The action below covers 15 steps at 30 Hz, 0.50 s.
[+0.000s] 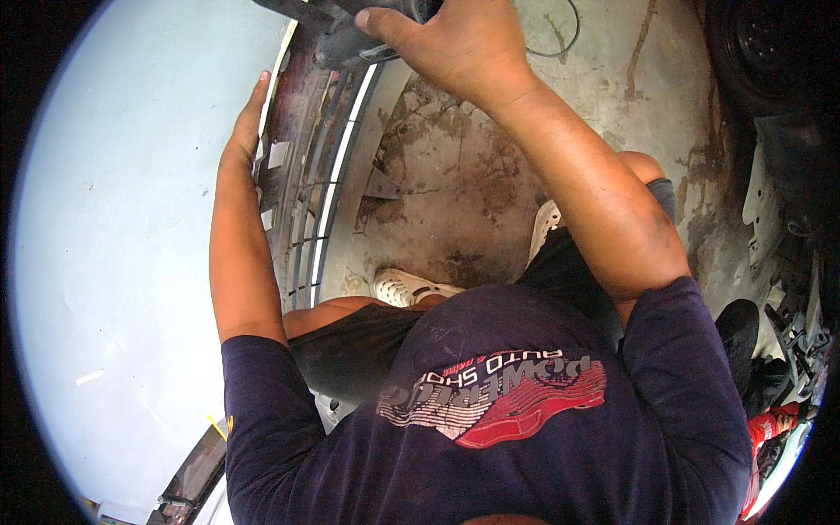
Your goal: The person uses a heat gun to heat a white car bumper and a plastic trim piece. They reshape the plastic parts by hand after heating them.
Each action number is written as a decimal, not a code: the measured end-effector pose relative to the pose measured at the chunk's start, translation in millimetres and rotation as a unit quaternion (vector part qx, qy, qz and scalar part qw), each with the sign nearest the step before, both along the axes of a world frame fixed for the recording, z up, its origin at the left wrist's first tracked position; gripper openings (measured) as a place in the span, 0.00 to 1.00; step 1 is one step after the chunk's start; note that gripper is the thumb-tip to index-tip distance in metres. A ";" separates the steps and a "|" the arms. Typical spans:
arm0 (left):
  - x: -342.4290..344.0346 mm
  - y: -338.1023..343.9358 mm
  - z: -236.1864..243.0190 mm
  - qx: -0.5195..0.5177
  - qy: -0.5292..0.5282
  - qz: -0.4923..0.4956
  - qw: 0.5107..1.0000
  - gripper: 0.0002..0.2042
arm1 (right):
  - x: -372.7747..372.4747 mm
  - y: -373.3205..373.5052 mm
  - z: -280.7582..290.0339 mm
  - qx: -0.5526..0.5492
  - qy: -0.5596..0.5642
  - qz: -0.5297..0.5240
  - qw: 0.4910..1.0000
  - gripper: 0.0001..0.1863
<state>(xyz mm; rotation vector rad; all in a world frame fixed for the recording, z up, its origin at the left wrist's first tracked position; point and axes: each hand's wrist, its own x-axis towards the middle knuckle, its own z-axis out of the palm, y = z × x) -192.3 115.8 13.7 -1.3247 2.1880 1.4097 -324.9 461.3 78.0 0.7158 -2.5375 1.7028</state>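
A large pale blue painted panel (105, 192) with a curved edge fills the left side. My left hand (249, 118) lies against that edge, fingers stretched out straight, some hidden behind it. Beside it runs a dark grooved body section (311, 157) with pale tabs and a long white strip (343, 149). At the top, my right hand (459, 44) grips a black plastic part (337, 39), its thumb over it and its other fingers mostly out of sight. The black part sits over the upper end of the grooved section.
Stained, cracked concrete floor (446, 210) shows around my white clogs (416, 287). A thin dark loop (573, 39) lies at the top. A black tyre (748, 61) is at upper right, with assorted dark and metal parts (792, 324) and a red object (770, 424) along the right.
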 end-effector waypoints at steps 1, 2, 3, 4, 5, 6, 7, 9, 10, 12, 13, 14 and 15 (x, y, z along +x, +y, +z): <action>-2.8 11.3 5.4 -0.020 0.001 0.007 1.000 0.53 | -3.3 1.3 -1.5 0.004 0.008 -0.008 1.000 0.27; -5.5 17.4 7.3 -0.040 0.002 0.014 0.999 0.51 | -6.5 2.8 -3.0 0.008 0.016 -0.017 1.000 0.27; -1.2 12.1 7.3 -0.028 -0.003 0.015 1.000 0.53 | -7.0 2.5 -2.9 -0.004 0.019 -0.019 1.000 0.27; 1.1 4.3 4.1 -0.014 -0.006 0.014 1.000 0.55 | -8.6 3.1 -2.8 -0.014 0.023 -0.024 0.999 0.27; 3.2 -3.3 0.8 0.000 -0.010 0.013 1.000 0.57 | -9.6 3.7 -2.3 -0.024 0.027 -0.028 0.999 0.27; 2.4 -4.4 0.1 -0.007 -0.010 0.019 1.000 0.55 | -11.0 4.6 -1.4 -0.029 0.021 -0.031 0.999 0.27; 1.6 -5.6 -0.6 -0.014 -0.009 0.025 1.000 0.53 | -12.6 5.5 0.6 -0.035 0.016 -0.034 0.999 0.27; 0.1 -5.8 -0.7 -0.009 -0.004 0.024 1.000 0.51 | -15.9 7.5 2.3 -0.044 0.010 -0.043 0.998 0.26; -0.3 -4.8 -0.2 0.003 0.001 0.017 1.000 0.52 | -18.3 8.6 2.5 -0.048 0.011 -0.048 0.998 0.26; -5.9 -4.0 -0.1 0.010 0.026 -0.008 1.000 0.51 | -23.8 11.9 5.4 -0.048 0.008 -0.054 0.997 0.26; -11.1 -3.4 -1.3 0.005 0.045 -0.026 0.999 0.50 | -26.5 14.5 7.5 -0.043 0.005 -0.053 0.998 0.26; -18.0 -3.3 -2.1 0.001 0.065 -0.044 0.997 0.49 | -29.0 17.0 9.6 -0.038 0.002 -0.054 0.998 0.26; -31.8 -6.9 -2.5 -0.014 0.043 -0.052 0.998 0.47 | -31.4 18.6 11.9 -0.027 0.008 -0.060 0.998 0.26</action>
